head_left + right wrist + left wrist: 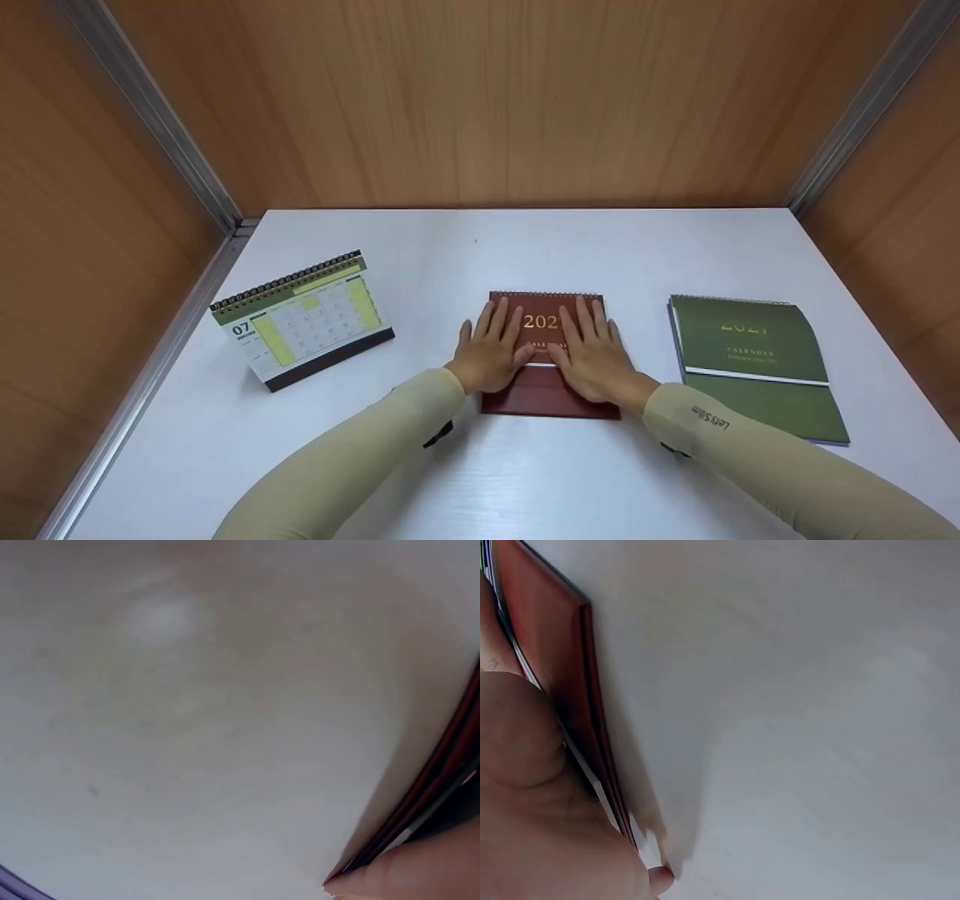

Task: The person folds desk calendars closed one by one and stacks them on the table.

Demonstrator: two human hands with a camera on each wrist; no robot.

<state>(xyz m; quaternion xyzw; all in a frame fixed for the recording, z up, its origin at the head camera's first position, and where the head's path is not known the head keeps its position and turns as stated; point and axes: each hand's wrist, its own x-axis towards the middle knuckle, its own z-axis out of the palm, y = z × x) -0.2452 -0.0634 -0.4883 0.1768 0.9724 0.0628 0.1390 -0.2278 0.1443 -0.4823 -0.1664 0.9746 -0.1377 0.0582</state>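
Observation:
A dark red spiral-bound desk calendar (551, 394) with gold lettering lies flat at the middle of the white table. My left hand (491, 349) rests on its left half, fingers straight and pointing away from me. On the right half lies my right hand (596, 356), likewise with straight fingers, so part of the gold print is covered. The left wrist view catches the red cover (544, 622) and its layered edge beside the left palm (547, 817). Low in the right wrist view, a finger (420, 870) reaches along the calendar's side edge (442, 772).
A desk calendar (315, 322) showing page 07 stands propped at the left on the white table (420, 255). To the right lies a green calendar (757, 405), its upper cover slightly raised. Wooden panels (525, 105) enclose the back and sides.

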